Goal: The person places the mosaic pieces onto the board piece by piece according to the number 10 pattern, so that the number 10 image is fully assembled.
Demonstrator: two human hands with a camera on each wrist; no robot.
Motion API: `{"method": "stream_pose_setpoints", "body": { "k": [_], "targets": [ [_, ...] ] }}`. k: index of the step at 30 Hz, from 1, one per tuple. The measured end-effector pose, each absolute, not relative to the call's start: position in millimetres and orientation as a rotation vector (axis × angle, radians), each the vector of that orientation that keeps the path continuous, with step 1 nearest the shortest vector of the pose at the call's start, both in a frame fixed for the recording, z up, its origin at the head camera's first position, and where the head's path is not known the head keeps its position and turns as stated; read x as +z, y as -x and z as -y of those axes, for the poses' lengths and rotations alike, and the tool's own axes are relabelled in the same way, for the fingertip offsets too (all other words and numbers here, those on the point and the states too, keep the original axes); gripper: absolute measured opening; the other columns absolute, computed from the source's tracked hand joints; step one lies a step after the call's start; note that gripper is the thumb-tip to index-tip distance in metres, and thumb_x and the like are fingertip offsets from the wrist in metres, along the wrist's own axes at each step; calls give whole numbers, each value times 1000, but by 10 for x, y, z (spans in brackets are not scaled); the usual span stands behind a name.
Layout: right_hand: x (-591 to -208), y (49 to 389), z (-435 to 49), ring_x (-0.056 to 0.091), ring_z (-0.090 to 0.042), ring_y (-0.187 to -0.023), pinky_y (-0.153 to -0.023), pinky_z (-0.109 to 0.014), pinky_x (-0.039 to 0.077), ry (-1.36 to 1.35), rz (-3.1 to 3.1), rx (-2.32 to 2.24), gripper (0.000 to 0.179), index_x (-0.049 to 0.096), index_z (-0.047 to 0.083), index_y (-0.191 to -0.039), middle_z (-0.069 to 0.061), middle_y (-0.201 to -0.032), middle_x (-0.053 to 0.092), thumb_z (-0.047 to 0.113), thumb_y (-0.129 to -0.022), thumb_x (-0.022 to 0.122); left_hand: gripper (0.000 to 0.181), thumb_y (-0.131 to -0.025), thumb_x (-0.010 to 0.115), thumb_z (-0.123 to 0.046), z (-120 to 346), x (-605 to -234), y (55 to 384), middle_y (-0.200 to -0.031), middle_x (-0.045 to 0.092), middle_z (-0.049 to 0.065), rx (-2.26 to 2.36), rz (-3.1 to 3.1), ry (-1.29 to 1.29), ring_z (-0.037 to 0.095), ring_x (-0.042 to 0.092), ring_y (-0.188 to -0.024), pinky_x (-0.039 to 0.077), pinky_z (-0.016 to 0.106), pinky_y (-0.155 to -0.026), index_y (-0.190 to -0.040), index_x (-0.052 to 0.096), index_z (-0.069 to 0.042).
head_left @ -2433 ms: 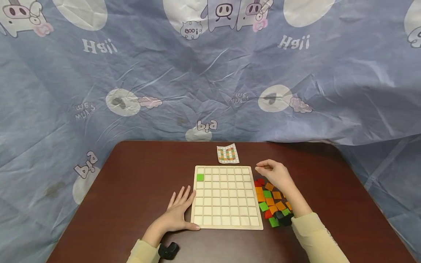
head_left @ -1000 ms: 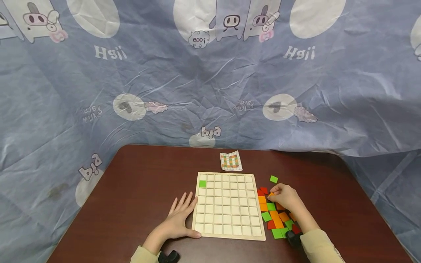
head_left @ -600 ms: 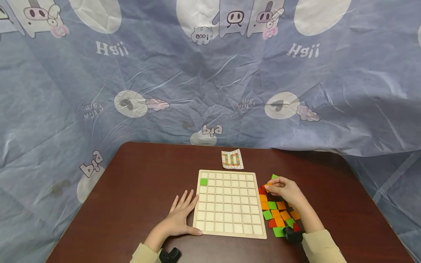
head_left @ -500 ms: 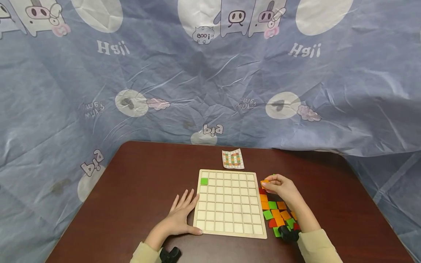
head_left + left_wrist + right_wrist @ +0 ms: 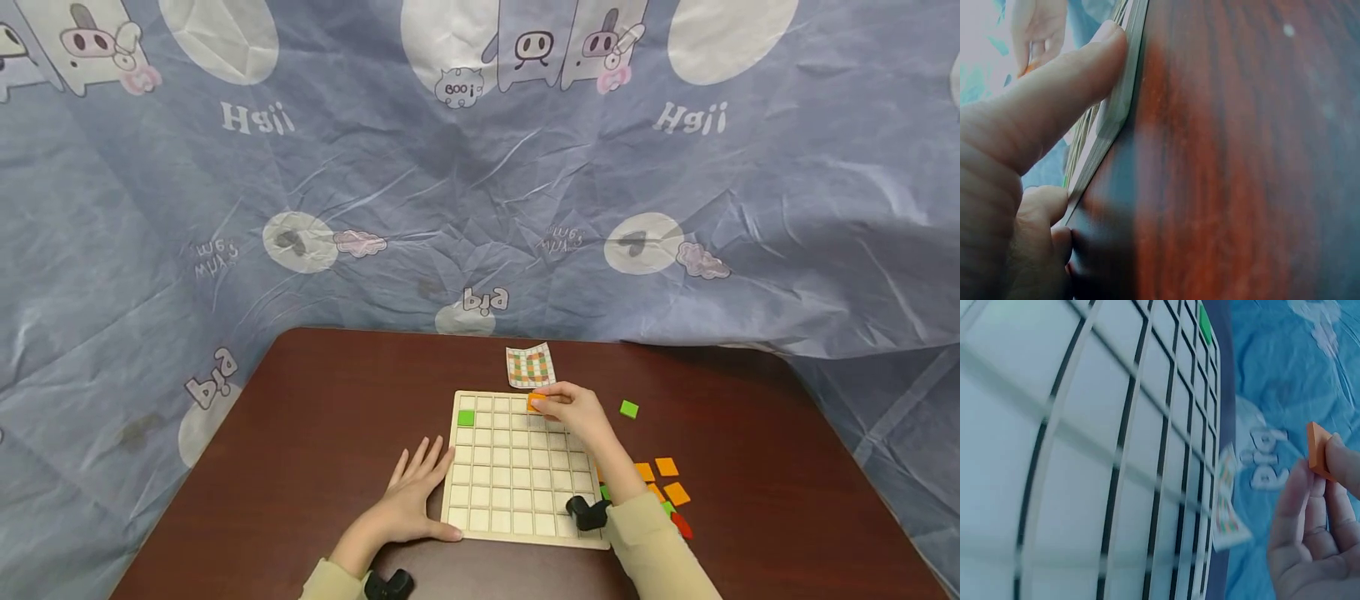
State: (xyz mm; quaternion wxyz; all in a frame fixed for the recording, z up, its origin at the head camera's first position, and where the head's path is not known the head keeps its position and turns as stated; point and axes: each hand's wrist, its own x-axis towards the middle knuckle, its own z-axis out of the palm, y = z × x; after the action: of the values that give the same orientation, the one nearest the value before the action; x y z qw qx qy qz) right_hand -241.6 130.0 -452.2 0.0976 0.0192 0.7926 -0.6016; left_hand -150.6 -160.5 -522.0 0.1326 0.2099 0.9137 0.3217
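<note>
A pale wooden grid board [image 5: 501, 477] lies on the dark table, one green square tile [image 5: 466, 417] set in its left column, second row from the far edge. My right hand [image 5: 573, 410] pinches an orange square tile [image 5: 536, 402] between thumb and fingers, over the board's far row right of centre. In the right wrist view that orange tile [image 5: 1318, 450] is gripped by its faces. My left hand [image 5: 408, 504] rests with spread fingers along the board's left side, thumb at the near left corner. The left wrist view shows the thumb [image 5: 1066, 94] against the board's edge [image 5: 1124, 94].
Beyond the board lies a small paper pattern sheet [image 5: 530, 367] with a coloured grid. Loose orange tiles [image 5: 677, 493], green ones and a red piece [image 5: 682, 525] lie right of the board, partly hidden by my right arm. One green tile [image 5: 629, 409] sits apart, farther back.
My right hand picked an orange tile from the loose pieces and carried it left over the board's far row. My left hand has stayed at the board's left side.
</note>
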Motion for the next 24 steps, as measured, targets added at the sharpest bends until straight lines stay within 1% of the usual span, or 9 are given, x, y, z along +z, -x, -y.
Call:
{"method": "stream_pose_setpoints", "body": {
  "k": [2,5,9,13,17,24],
  "targets": [
    [-4536,2439,-1172,70,-25,-93,-87,-42,58,-44,-2377,-1756,27,70,2,-112,-7,-99,75,17,-90,73,121,-70,82,-57,1608,-5219,1495,-167,1,13,943,-2645,-617,36,-5,-154,-10,61,-118,-159,14,-12],
    [-4580,2464,-997,69,-28,-90,-81,-41,58,-12,-2410,-1713,21,72,3,-107,-9,-96,74,15,-89,73,121,-70,82,-56,1607,-5225,1472,-166,1,15,961,-2639,-629,38,-5,-153,-10,62,-118,-159,14,-11],
    [-4660,2484,-807,67,-30,-85,-72,-37,56,25,-2451,-1640,15,73,6,-100,-8,-91,72,15,-88,74,121,-69,82,-56,1598,-5233,1439,-166,0,16,974,-2635,-630,40,-6,-153,-11,64,-117,-159,16,-9],
    [-4731,2502,-686,65,-25,-78,-66,-32,53,53,-2475,-1598,12,73,8,-97,-6,-88,72,14,-87,75,121,-69,81,-58,1587,-5237,1415,-166,1,17,975,-2638,-617,40,-6,-153,-11,65,-117,-158,17,-8],
    [-4765,2516,-632,65,-22,-75,-65,-31,53,85,-2499,-1539,12,72,8,-98,-5,-88,72,13,-88,74,120,-69,82,-56,1581,-5234,1408,-166,0,17,996,-2627,-620,40,-6,-152,-11,65,-116,-158,17,-8],
    [-4772,2530,-600,61,-17,-73,-65,-28,51,166,-2573,-1408,10,70,8,-97,-5,-86,68,9,-88,73,120,-69,82,-56,1578,-5199,1410,-166,0,15,1009,-2624,-623,39,-6,-153,-13,61,-116,-158,18,-9]
  ]
}}
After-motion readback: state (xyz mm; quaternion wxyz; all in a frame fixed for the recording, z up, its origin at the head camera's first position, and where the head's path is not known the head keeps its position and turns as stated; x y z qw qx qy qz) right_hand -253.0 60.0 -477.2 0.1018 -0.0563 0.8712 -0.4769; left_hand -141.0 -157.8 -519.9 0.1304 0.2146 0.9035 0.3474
